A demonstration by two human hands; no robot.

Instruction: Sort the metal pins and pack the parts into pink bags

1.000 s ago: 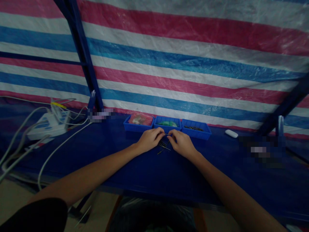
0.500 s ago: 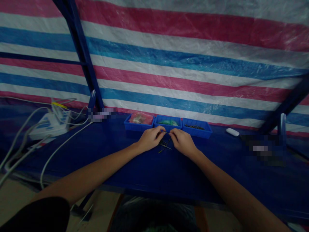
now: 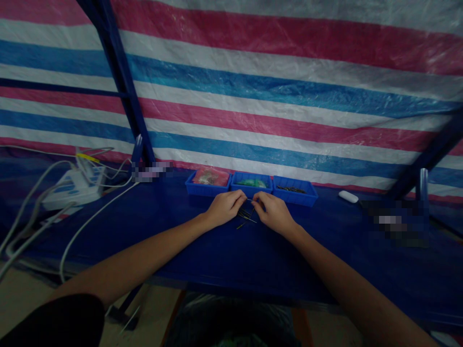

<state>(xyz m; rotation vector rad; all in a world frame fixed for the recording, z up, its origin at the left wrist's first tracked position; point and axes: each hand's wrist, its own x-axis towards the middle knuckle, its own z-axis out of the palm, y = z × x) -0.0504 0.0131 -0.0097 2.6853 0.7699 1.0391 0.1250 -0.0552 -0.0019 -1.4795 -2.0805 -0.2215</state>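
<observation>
My left hand (image 3: 224,207) and my right hand (image 3: 273,212) meet over the blue table (image 3: 202,250), fingers pinched together on a thin dark pin (image 3: 250,199) held between them. Under the fingertips lie several more thin dark pins (image 3: 246,218) on the tabletop. Just behind the hands stand three small blue trays: the left tray (image 3: 207,189) holds reddish pieces in a bag, the middle tray (image 3: 251,189) holds green pieces, the right tray (image 3: 295,197) holds dark pins.
A white power strip (image 3: 74,187) with plugged cables sits at the left, and white cords trail over the table edge. A small white oblong object (image 3: 348,196) lies at the right. Blue frame posts and a striped tarpaulin stand behind the table.
Both hands stay pinched on the thin pin; the fingertips have shifted only slightly. The view has drifted a little.
</observation>
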